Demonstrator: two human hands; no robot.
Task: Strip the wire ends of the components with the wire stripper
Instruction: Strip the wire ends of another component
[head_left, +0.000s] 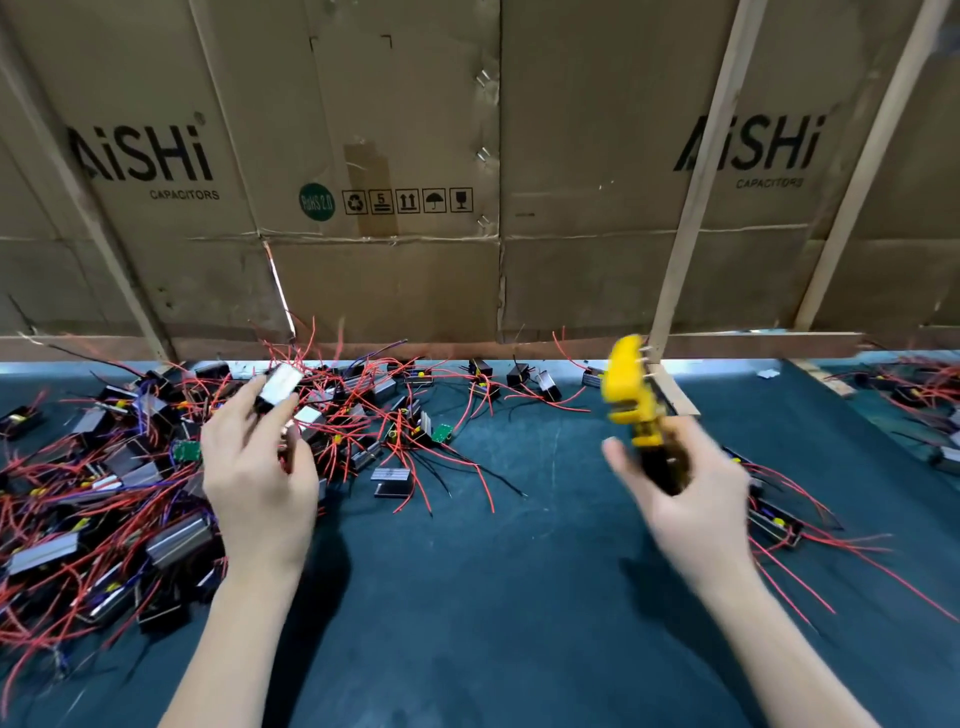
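Observation:
My left hand (257, 478) pinches a small component (278, 388) with a silver case between fingertips and thumb, lifted above a big pile of like components (124, 499) with red and black wires at the left. My right hand (685, 499) grips the black handles of a yellow wire stripper (631, 387), its head pointing up and away; this hand and tool are blurred. The two hands are well apart, with dark green table surface (493, 597) between them.
Flattened cardboard boxes (395, 171) and wooden slats (696, 208) form a wall behind the table. A smaller group of wired components (779, 525) lies right of my right hand, and more sit at the far right (919, 389). Loose components (395, 480) lie mid-table.

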